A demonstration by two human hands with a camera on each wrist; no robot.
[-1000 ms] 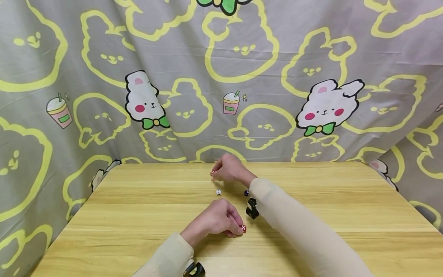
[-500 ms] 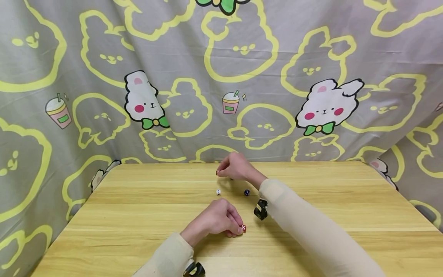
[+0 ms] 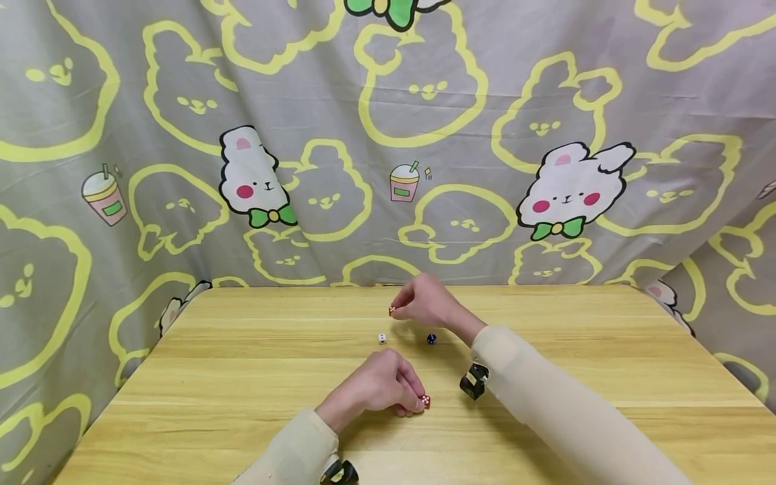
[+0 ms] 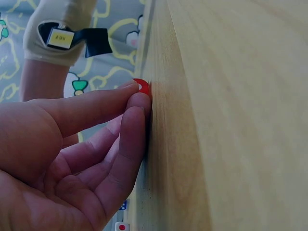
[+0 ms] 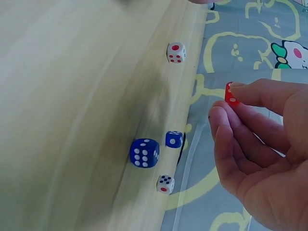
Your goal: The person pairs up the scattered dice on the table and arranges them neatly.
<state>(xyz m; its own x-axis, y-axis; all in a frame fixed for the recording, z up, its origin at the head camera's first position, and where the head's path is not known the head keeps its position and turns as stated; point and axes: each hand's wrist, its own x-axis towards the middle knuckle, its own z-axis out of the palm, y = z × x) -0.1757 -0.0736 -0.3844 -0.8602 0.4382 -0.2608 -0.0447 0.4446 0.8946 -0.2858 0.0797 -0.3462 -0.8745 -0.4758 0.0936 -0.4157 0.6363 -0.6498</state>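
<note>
In the head view my left hand (image 3: 382,382) rests on the tabletop near the middle, pinching a red die (image 3: 426,402) with white pips. The left wrist view shows that red die (image 4: 143,87) at the table surface between thumb and finger. Farther back, my right hand (image 3: 427,303) pinches another red die (image 3: 392,311), which the right wrist view shows off the table. A white die (image 3: 382,339) and a blue die (image 3: 432,339) lie between the hands. The right wrist view has two blue dice (image 5: 144,153) and two white dice (image 5: 176,53); the head view shows fewer.
The wooden table (image 3: 242,377) ends at a patterned cloth (image 3: 333,202) hanging close behind the right hand. My right forearm's sleeve (image 3: 545,397) reaches across the right half. Black wrist devices (image 3: 475,382) sit at both cuffs.
My right hand, holding its red die, has shifted right and, lately, slightly nearer. The left hand and its red die keep their place, as do the visible white and blue dice.
</note>
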